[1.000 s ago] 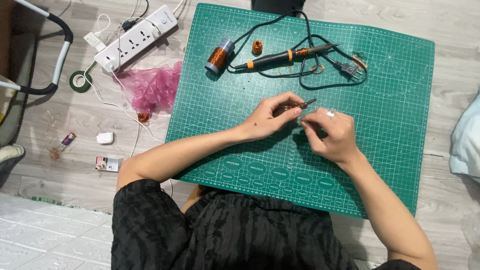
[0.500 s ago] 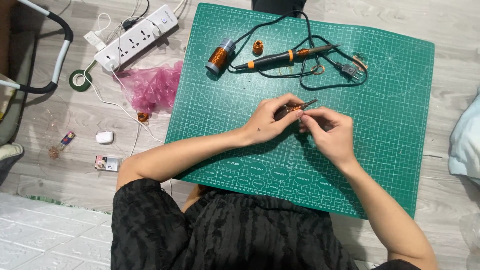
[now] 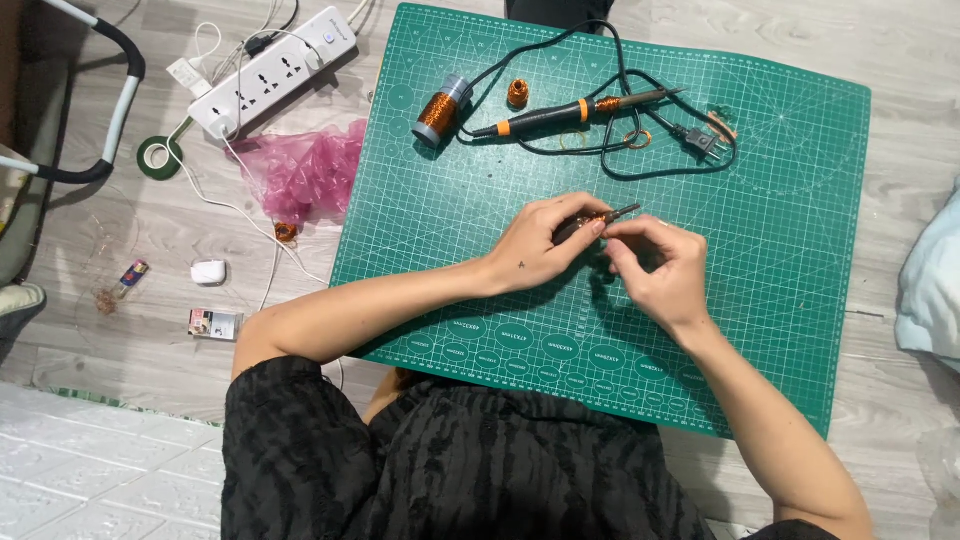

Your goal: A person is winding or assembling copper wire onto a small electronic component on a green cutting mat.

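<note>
Over the middle of a green cutting mat (image 3: 780, 250), my left hand (image 3: 540, 245) grips a thin dark metal rod (image 3: 618, 212) wrapped with copper wire. Its tip pokes out to the right. My right hand (image 3: 660, 265) pinches the copper wire at the rod, fingertips touching those of the left hand. At the mat's far side lie a black and orange soldering iron (image 3: 575, 110) with its black cord, a large spool of copper wire (image 3: 440, 100) and a small copper spool (image 3: 517, 93).
On the wooden floor to the left lie a white power strip (image 3: 270, 70), a crumpled pink plastic bag (image 3: 305, 175), a roll of green tape (image 3: 157, 155), a small white case (image 3: 208, 271) and a small box (image 3: 214, 323). Pale cloth (image 3: 930, 280) sits at the right edge.
My right hand has shifted left and closed in on the rod, so its fingertips now meet the left hand's. The left hand has hardly moved.
</note>
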